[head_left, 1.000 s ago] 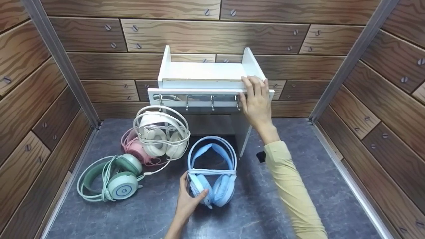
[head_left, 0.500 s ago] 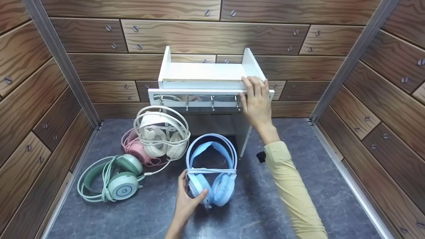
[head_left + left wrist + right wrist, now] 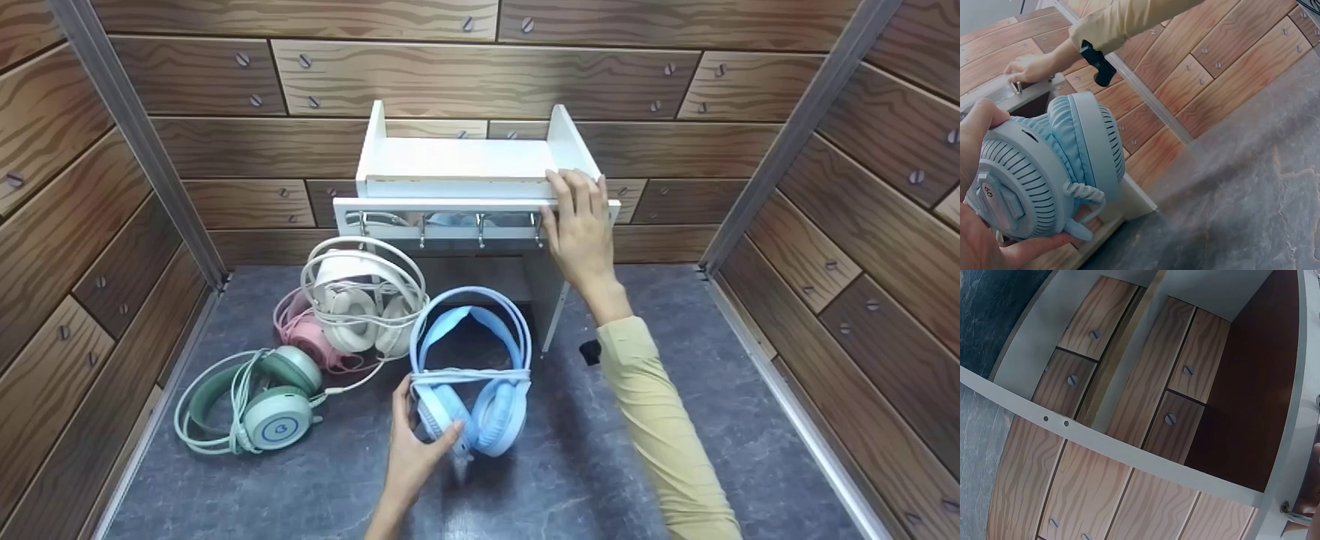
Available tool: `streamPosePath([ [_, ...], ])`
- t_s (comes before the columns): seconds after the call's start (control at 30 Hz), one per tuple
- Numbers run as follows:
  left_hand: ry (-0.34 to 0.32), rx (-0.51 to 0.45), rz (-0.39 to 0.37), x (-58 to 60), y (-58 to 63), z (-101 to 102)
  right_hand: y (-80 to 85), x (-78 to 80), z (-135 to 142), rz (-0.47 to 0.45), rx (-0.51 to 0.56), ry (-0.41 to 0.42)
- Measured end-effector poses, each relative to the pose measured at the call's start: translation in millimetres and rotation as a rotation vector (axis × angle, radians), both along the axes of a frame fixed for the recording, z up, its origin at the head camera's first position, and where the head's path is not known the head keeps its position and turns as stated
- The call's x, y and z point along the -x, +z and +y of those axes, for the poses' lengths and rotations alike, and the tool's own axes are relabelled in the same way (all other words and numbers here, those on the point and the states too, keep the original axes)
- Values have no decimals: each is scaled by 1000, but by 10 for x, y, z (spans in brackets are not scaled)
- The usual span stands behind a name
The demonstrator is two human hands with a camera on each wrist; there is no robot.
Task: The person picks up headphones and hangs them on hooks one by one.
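Head view: the left hand (image 3: 412, 454) holds the light-blue plastic over-ear headphones (image 3: 491, 412) by one earcup, thumb on the near side, fingers round the outer edge, spread just to the cup's width. The cable is wound across between band and cups. The headphones are in front of the white board rack (image 3: 465, 159), below its row of silver metal hooks (image 3: 481, 231). Change over the last second: headphones up and slightly left in frame; right hand (image 3: 581, 240) unmoved, fingers bent over the rack's front rail, thumb in front. Judgement: a lift is under way one-handed while the other hand steadies the rack. By the left: white headphones (image 3: 356, 322), pink headphones (image 3: 309, 337) partly behind them, mint-green headphones (image 3: 277, 421) on the dark grey marbled floor (image 3: 720, 420). Whether the white pair hangs from a hook, cannot tell.

Left wrist view: thumb and fingers clasp the blue earcup from opposite sides; headphones appear clear of the floor.

Right wrist view: mostly rack boards and wood-patterned panels (image 3: 1089, 489); only a sliver of hand at the right edge, so finger state cannot be read here.
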State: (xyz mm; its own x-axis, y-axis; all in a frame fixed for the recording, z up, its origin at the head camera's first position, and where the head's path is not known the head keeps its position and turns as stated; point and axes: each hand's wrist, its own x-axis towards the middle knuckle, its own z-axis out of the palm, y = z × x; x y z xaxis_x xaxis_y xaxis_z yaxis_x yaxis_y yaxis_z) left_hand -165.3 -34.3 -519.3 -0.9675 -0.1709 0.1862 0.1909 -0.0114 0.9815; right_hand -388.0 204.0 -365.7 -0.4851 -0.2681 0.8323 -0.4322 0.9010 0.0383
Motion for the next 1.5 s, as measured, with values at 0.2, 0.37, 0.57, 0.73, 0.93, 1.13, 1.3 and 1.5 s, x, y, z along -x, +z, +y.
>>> streamPosePath([
  [0.2,6,1,34,14,69,-31,14,8,5,16,3,1],
  [0.37,17,5,43,11,111,-54,19,11,6,18,2,2],
  [0.57,38,14,65,13,160,-96,31,6,7,7,2,-4],
  [0.73,59,11,108,17,235,-146,40,4,10,-8,-1,-13],
  [0.93,83,27,151,30,345,-235,48,-3,0,-5,2,-9],
  [1.13,103,20,197,104,454,-309,40,5,0,-1,-1,-5],
  [1.3,107,26,213,176,485,-331,17,8,5,-1,-4,-9],
  [1.5,130,74,240,293,327,-342,-7,1,7,-9,4,-2],
])
